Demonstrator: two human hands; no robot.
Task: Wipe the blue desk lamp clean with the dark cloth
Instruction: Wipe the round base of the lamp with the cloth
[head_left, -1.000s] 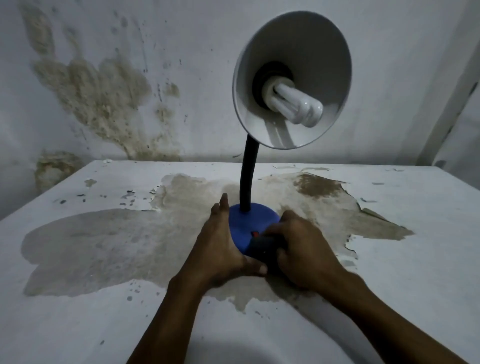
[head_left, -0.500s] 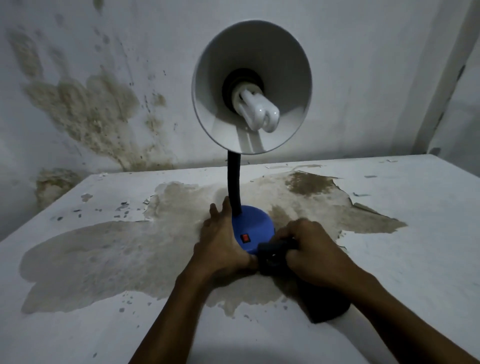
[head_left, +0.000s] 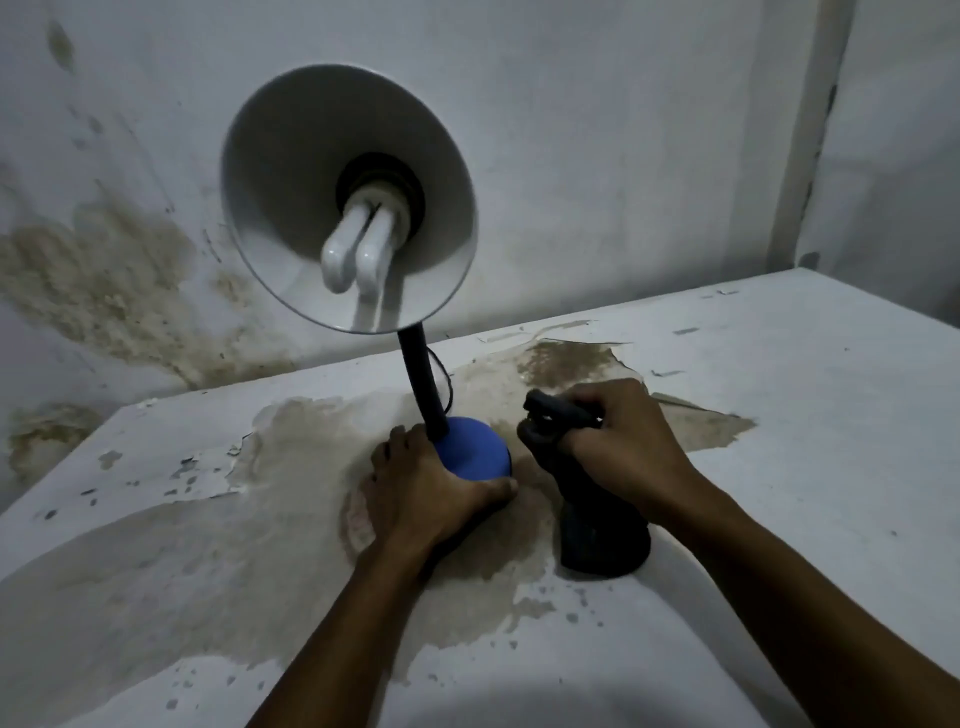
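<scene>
The desk lamp stands on a worn white table (head_left: 779, 415). Its round blue base (head_left: 475, 449) carries a black flexible neck (head_left: 423, 384) and a white-lined shade (head_left: 291, 208) with a bulb (head_left: 358, 249) facing me. My left hand (head_left: 431, 488) grips the base from the left and front, thumb curled along its near edge. My right hand (head_left: 618, 441) holds the dark cloth (head_left: 597, 525) bunched in its fingers just right of the base, apart from it; the cloth's free end hangs down onto the table.
A thin black cord (head_left: 447, 374) runs behind the neck. The stained wall (head_left: 104, 280) rises right behind the table. Peeled brown patches cover the tabletop around the lamp. The table's right edge ends near a wall corner (head_left: 810, 260).
My right hand has lifted the cloth off the base's front and moved it up and to the right. The lamp shade has swung left in view and the red switch is now hidden.
</scene>
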